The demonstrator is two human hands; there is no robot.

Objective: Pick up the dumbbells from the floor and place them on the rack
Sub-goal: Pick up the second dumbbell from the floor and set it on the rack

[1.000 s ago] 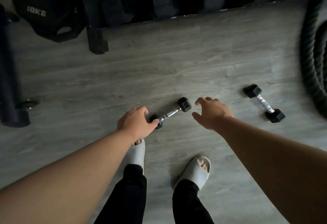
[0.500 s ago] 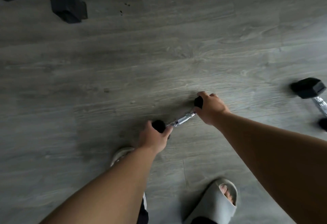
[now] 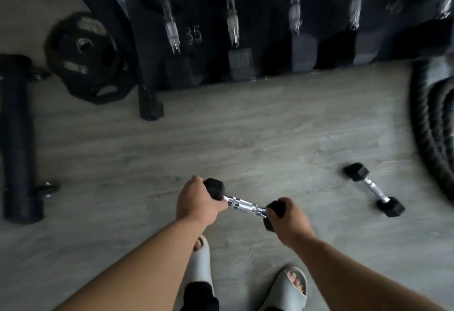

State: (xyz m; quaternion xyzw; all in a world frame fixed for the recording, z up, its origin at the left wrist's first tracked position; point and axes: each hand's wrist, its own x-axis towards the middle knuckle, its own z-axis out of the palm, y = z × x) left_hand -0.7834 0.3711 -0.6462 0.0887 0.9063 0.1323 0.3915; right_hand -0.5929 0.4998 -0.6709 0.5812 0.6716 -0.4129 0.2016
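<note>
Far left: black cylindrical post (image 3: 17, 136) lying along the grey wood-grain plank floor (image 3: 245, 133), matte, w/ small metal fittings at its side. Next to it a black rubber-coated weight plate (image 3: 84, 57) w/ grip cutouts, leaning at the base of the dark metal dumbbell rack (image 3: 149, 104); rack is blurred, holds several big black dumbbells w/ chrome handles, one marked "35".

Centre: left hand (image 3: 196, 202) is closed round one head of the small black hex-head dumbbell with chrome handle (image 3: 243, 205); fingers of the right hand (image 3: 288, 219) are curled round the other head. It's held between both hands, in front of the rack; can't tell for sure whether it's clear of the floor. Judging by size: light, rigid, no give. Hex heads look rubbery and matte, so decent friction; faceted shape stops rolling once set down. Handle looks ridged and shiny, prob. the best one-hand grab point, centred for balance. End-grip w/ two hands works but is less secure if one slips.

Right: second small black hex dumbbell with chrome handle (image 3: 374, 189) lies on the floor, well apart from the hands, untouched. Far right: thick black braided battle rope (image 3: 432, 124), coiled, coarse texture.
</note>
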